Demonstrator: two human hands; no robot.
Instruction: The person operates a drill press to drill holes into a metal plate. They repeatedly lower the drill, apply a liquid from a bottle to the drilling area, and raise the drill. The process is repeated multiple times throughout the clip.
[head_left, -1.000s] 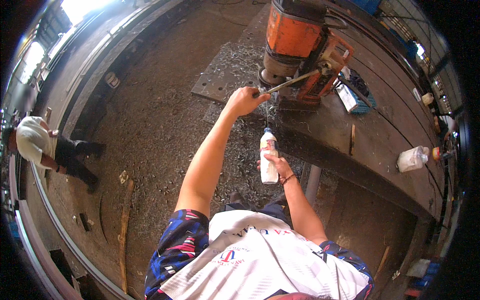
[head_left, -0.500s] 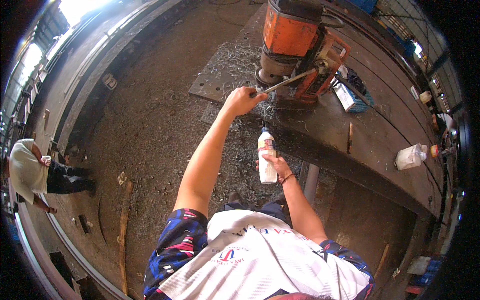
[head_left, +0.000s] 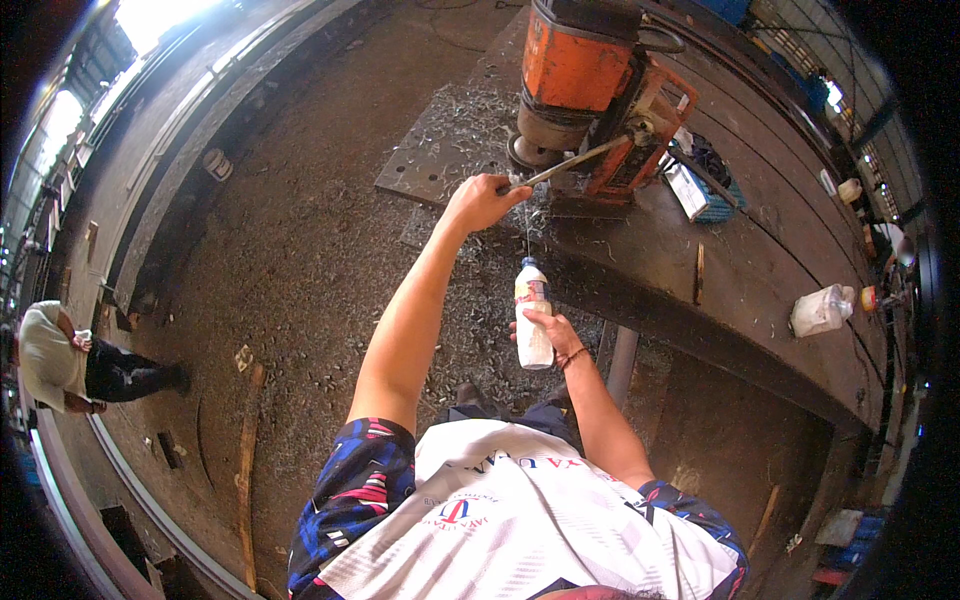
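Orange and bulky, a drill machine [head_left: 590, 90] stands on the far part of a dark steel beam [head_left: 740, 290], over a steel plate [head_left: 440, 160] strewn with curly metal shavings. A thin metal lever [head_left: 570, 163] sticks out from the machine's right side toward the near left. The left hand [head_left: 483, 200] is closed in a fist round the end of that lever, the arm stretched out straight from the shoulder.

Nearer, and just right of that arm, the right hand [head_left: 547, 335] grips a small plastic bottle [head_left: 532, 312] with a white body and a coloured label. The fingers wrap round its lower half and the bottle stands upright, its cap pointing toward the lever above it. The bottle is held in the air, in front of the near edge of the beam, clear of the beam and of the ground.

On the beam, to the right of the machine, lies a blue basket [head_left: 705, 190] with a box in it. Farther right on the same beam lies a clear plastic jug [head_left: 822, 310] on its side.

Dirt ground [head_left: 290, 260] scattered with shavings fills the left of the scene. At the far left edge another person [head_left: 70, 360] in a white top crouches, well apart from the beam.
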